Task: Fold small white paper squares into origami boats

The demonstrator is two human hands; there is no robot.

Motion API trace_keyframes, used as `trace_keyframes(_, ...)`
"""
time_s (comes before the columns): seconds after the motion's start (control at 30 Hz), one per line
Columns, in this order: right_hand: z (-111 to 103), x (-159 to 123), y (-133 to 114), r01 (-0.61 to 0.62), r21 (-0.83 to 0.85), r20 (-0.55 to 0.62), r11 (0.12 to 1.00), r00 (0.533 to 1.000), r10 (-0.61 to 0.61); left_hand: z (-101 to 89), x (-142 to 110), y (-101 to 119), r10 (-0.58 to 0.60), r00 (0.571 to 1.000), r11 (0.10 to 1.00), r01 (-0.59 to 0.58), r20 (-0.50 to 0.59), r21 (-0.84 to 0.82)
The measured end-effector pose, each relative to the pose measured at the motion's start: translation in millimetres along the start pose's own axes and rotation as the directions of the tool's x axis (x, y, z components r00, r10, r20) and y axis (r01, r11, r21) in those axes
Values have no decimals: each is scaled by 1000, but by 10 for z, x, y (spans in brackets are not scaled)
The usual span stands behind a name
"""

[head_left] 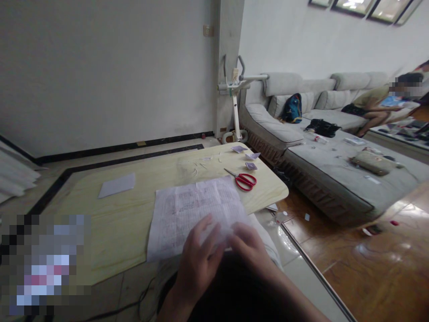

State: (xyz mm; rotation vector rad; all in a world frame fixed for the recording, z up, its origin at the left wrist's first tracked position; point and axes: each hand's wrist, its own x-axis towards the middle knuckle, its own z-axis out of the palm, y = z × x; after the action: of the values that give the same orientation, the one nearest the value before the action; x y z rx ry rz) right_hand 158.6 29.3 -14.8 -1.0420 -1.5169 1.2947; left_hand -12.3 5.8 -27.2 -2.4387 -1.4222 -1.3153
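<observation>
In the head camera's view, a person's left hand [203,246] and right hand [246,243] are nearly meeting at the lower centre of the frame, over the near right part of a printed sheet [187,210]. The fingers are bending toward one another, but blur is hiding their tips, and whether either hand is gripping the paper cannot be told. Rows of print are covering the sheet, too faint to read.

Around it on the pale wooden table [110,237], red-handled scissors [243,179] are lying just beyond the sheet's far right corner, blades pointing to the upper left. Three small paper pieces [250,166] are sitting near the table's far right end, thin scraps [201,165] are lying at centre, and a blank-looking sheet [117,185] is resting farther left. A pixelated patch is masking the lower left.

The printed sheet is lying creased, its far edge running left to right and rising slightly rightward; the hands are covering part of its near side, leaving its long axis unclear. At right, another person [372,100] is sitting on a grey sofa [321,167] bearing a blue backpack [293,108].
</observation>
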Motion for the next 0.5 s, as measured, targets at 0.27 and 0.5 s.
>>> trace_keyframes(0.27,-2,3,-47,-47,21,30,999,998,47,26,-35,-14,-23,993,994,35,116,-104)
trace_keyframes(0.5,-33,-11,-167,-177,109,207,978,967,152,23,-38,-28,-63,979,987,90,192,-134)
